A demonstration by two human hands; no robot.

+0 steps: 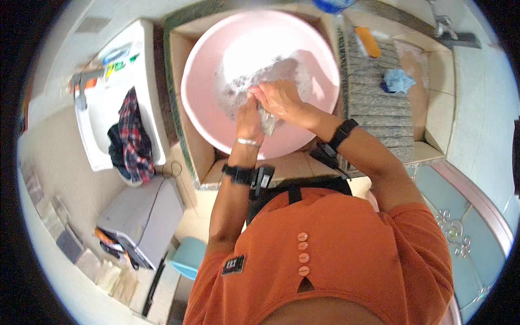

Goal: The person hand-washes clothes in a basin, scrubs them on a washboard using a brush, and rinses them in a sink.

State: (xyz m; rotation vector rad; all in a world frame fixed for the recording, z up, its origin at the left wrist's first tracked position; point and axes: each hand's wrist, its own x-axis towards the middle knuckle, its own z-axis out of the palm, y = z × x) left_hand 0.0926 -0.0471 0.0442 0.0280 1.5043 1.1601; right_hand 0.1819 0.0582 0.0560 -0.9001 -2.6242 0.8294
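A large round pink basin (203, 118) with sudsy water (231, 87) stands before me inside a tiled trough. My left hand (248, 120) and my right hand (282, 97) meet over the water, both closed on a wet, pale cloth (268, 121). Part of the cloth hangs below my right hand; the rest is hidden by my fingers. A bracelet and a dark strap are on my left forearm, and another dark strap is on my right.
Right of the basin is a ridged stone washboard (378, 109) with an orange brush (367, 42) and a light blue cloth (399, 80). At left, a plaid garment (132, 134) hangs over a white sink (97, 150). A grey appliance (142, 215) and a turquoise tub (189, 256) stand below.
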